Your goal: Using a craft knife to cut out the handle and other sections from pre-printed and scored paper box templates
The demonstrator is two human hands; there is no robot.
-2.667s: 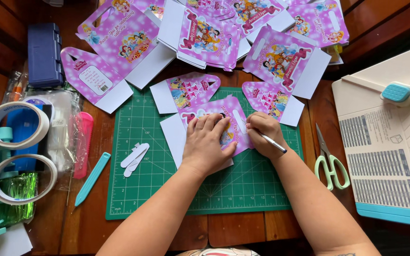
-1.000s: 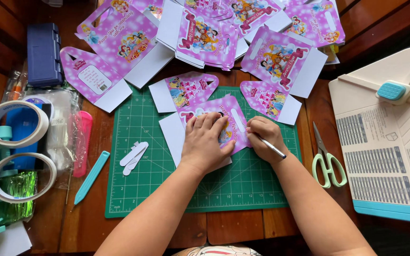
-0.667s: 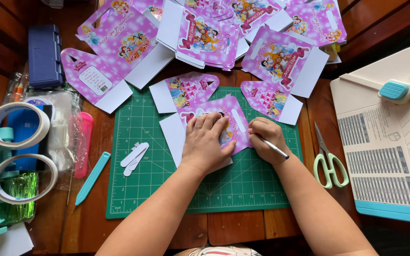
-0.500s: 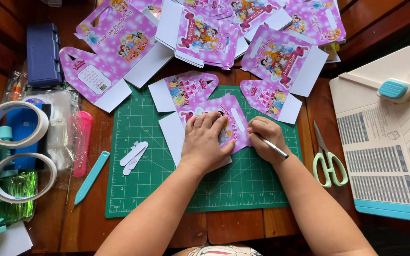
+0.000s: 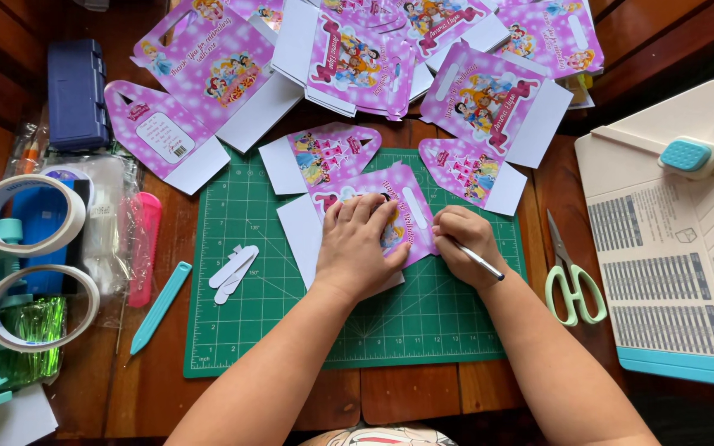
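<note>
Pink printed box cutout (image 5: 406, 216) lies flat on the green cutting mat (image 5: 249, 330), near the mat's upper middle, and I see it pinned under my left hand (image 5: 359, 248). That hand rests palm down with the fingers spread a little across the card, gripping nothing, only pressing. My right hand (image 5: 463, 246) sits just beside the cutout's right edge, fingers curled tight around a thin silver craft knife (image 5: 481, 261); the handle slants down and to the right, and the tip is hidden under my fingers, so I cannot tell whether it touches the card.

The cutout's long axis runs tilted from lower left to upper right, its white flap (image 5: 299, 235) sticking out left of my left hand. Measured from the knife hand, the card lies directly to the left, touching or nearly so; the right hand is nearer to its free edge, the left covers its middle.

Two similar pink pieces (image 5: 324, 157) (image 5: 466, 172) lie just above on the mat. Small white offcuts (image 5: 233, 264) lie well to the left, green-handled scissors (image 5: 573, 281) off the mat's right.
</note>
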